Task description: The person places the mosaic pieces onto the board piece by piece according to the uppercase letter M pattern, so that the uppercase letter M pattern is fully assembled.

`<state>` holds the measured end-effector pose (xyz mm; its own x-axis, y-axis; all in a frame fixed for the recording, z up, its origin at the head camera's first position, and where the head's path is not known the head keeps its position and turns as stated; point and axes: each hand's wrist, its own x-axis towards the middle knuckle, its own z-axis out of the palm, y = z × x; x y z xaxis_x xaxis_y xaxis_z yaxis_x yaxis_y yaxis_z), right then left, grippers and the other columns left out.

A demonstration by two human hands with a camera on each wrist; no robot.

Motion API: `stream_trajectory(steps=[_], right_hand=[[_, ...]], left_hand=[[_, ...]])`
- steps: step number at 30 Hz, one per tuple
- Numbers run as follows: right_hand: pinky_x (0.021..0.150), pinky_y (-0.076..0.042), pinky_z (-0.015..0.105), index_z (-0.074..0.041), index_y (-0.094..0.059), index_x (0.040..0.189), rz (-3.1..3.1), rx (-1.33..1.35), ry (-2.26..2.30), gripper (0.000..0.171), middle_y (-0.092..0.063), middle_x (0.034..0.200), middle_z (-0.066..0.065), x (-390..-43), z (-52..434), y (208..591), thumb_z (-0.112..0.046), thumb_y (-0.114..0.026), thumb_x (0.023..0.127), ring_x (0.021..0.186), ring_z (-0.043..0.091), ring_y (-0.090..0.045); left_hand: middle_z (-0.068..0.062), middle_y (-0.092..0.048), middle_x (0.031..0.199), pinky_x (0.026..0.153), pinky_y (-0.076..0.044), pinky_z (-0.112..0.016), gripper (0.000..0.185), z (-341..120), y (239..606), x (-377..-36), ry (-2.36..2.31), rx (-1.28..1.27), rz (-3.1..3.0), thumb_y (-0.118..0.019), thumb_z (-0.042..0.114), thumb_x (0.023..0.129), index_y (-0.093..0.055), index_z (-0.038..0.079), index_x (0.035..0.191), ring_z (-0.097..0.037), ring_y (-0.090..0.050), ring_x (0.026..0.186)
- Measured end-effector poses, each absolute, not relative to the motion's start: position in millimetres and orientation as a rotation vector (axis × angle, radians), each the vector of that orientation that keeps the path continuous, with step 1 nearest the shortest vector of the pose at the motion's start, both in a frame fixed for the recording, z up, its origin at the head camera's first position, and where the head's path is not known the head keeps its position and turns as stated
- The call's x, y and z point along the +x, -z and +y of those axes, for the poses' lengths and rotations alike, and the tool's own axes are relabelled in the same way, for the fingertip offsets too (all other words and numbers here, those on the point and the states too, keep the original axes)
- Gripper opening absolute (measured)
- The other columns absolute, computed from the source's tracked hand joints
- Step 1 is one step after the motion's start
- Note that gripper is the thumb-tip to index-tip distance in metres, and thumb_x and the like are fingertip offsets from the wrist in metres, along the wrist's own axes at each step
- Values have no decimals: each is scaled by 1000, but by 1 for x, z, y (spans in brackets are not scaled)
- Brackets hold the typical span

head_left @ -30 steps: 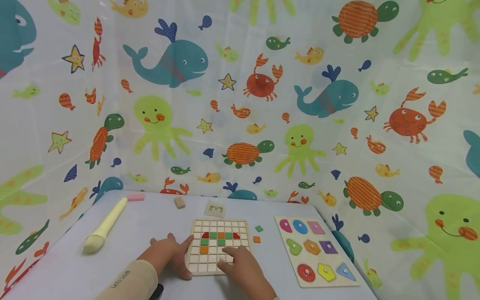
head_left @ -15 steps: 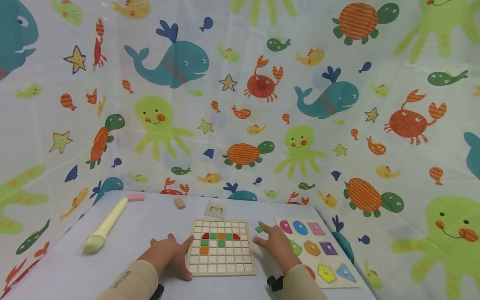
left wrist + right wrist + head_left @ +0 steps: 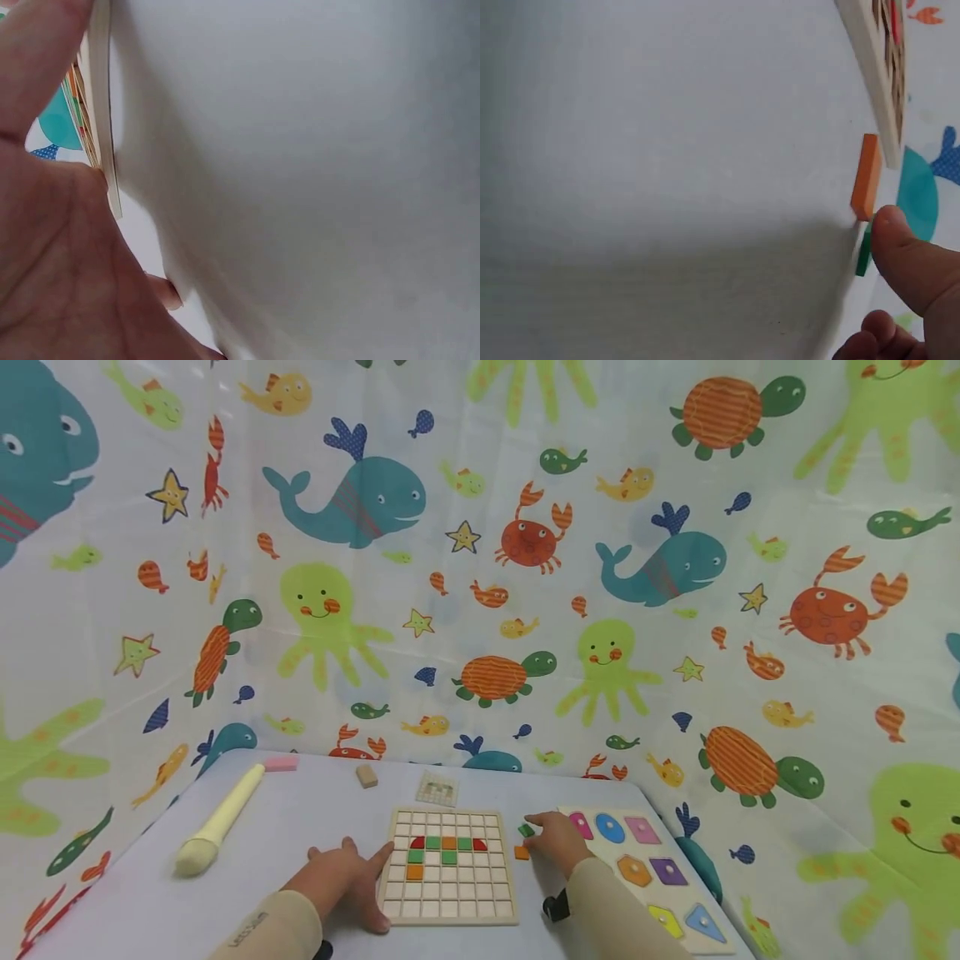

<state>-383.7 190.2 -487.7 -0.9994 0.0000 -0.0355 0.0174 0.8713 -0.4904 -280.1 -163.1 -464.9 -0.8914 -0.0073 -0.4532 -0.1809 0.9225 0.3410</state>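
left hand flat, steadying grid board | right hand fingers loose, at green tile, orange tile just below | pinch 1 tile by edges

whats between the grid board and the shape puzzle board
In the head view, two loose tiles lie between the grid board and the shape puzzle: a green tile and an orange tile, with the right hand on them.

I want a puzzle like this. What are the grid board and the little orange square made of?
The grid board looks like pale, unpainted wood: light tan, with a thick edge in the wrist views. The orange square by the right hand seems to be painted wood too, flat and matte, though it could be plastic.
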Motion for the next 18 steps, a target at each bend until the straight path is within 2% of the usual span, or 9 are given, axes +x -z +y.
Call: stream_trajectory(steps=[5,12,18], right_hand=[[111,-52,57,-14,-80,123,3042,-10,697,38,-74,129,10,-393,190,493,-20,-90,87,123,34,-64],[112,-52,56,-14,-81,119,3048,45,702,35,-75,125,9,-400,192,495,-22,-90,87,121,32,-64],[105,-56,53,-15,-80,103,3028,-14,756,18,-77,116,6,-396,192,496,-19,-89,87,106,27,-64]], left_hand=[[-43,-23,165,108,-24,-91,123,-161,464,-281,-512,-142,2632,-100,59,59,-41,32,163,-86,-12,138],[-43,-23,166,108,-24,-91,124,-161,463,-283,-505,-136,2640,-100,60,58,-41,32,163,-86,-12,139],[-43,-22,166,111,-21,-90,125,-163,465,-283,-490,-131,2629,-100,60,59,-39,30,164,-87,-10,139]])
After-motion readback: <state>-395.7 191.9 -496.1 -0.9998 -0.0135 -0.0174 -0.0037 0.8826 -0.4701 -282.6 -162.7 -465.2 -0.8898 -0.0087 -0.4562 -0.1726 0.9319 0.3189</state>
